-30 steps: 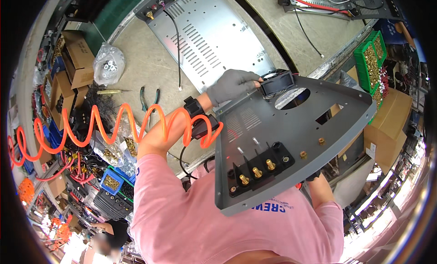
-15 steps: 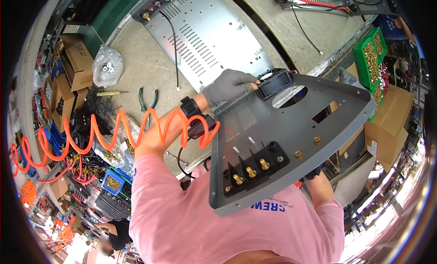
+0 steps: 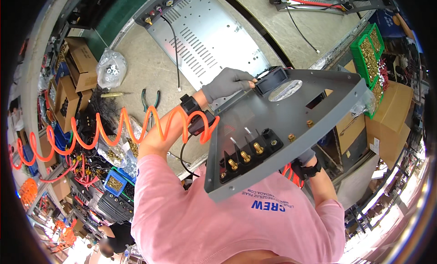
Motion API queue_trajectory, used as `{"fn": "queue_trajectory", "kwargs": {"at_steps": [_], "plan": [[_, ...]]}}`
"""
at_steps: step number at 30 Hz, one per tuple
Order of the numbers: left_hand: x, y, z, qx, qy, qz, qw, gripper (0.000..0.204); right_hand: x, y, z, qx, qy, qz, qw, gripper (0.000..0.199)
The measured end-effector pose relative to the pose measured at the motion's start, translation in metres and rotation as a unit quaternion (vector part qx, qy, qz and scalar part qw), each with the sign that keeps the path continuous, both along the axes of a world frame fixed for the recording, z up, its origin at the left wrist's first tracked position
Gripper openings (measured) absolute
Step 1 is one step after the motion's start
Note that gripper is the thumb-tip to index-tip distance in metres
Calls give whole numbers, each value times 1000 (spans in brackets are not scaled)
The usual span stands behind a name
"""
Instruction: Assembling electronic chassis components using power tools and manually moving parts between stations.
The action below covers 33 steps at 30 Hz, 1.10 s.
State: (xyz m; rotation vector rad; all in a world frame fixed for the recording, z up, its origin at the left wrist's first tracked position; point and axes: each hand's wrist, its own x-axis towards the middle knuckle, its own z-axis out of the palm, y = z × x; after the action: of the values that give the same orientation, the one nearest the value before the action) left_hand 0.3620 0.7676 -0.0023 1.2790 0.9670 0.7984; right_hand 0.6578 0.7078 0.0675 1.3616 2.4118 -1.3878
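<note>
My left hand (image 3: 229, 85), in a grey glove with bare fingertips, pinches the edge of a square black cooling fan (image 3: 271, 80). The fan sits against a dark grey metal panel (image 3: 282, 118), beside its round cut-out. That panel is held up tilted over the bench, close to my chest. A black terminal block (image 3: 252, 155) with several brass studs is fixed near its lower edge. My right hand (image 3: 307, 156), also gloved, is mostly behind the panel, its fingers hidden. Red-orange cord (image 3: 291, 175) shows next to that wrist.
A silver slotted chassis (image 3: 205, 36) lies on the bench with a black cable (image 3: 176, 59). An orange coiled hose (image 3: 98, 138) crosses the left side. Pliers (image 3: 150, 104) and a plastic bag (image 3: 111, 69) rest nearby. Green bins (image 3: 368, 59) of brass parts and a cardboard box (image 3: 389, 118) stand right.
The panel has tipped and shifted slightly left and upward. More of my right hand and wrist now shows below its edge, with red-orange cord beside it. My left hand keeps its hold on the fan.
</note>
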Motion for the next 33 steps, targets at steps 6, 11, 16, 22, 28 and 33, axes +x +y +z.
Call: {"fn": "queue_trajectory", "kwargs": {"at_steps": [6, 11, 16, 22, 28, 33], "plan": [[-40, -39, -46, -114, -149, 147, 971, 22, -8, 5, 12, -64, -21, -96, 993, 51], [-74, -118, -27, -268, -307, 321, 855, 16, -23, 10, 22, -114, -53, -130, 984, 46], [-34, -188, -15, -401, -183, 386, 810, 21, -14, 12, 19, -109, -34, -132, 985, 48], [39, -197, -16, -420, -352, 299, 781, 44, -3, 3, 23, -128, -47, -108, 985, 56], [85, -137, -16, -377, -367, 255, 811, 31, 17, -9, 11, -149, -70, -68, 984, 60], [106, -112, -12, -351, -446, 269, 778, 23, 23, -12, 6, -134, -70, -32, 988, 59]]}}
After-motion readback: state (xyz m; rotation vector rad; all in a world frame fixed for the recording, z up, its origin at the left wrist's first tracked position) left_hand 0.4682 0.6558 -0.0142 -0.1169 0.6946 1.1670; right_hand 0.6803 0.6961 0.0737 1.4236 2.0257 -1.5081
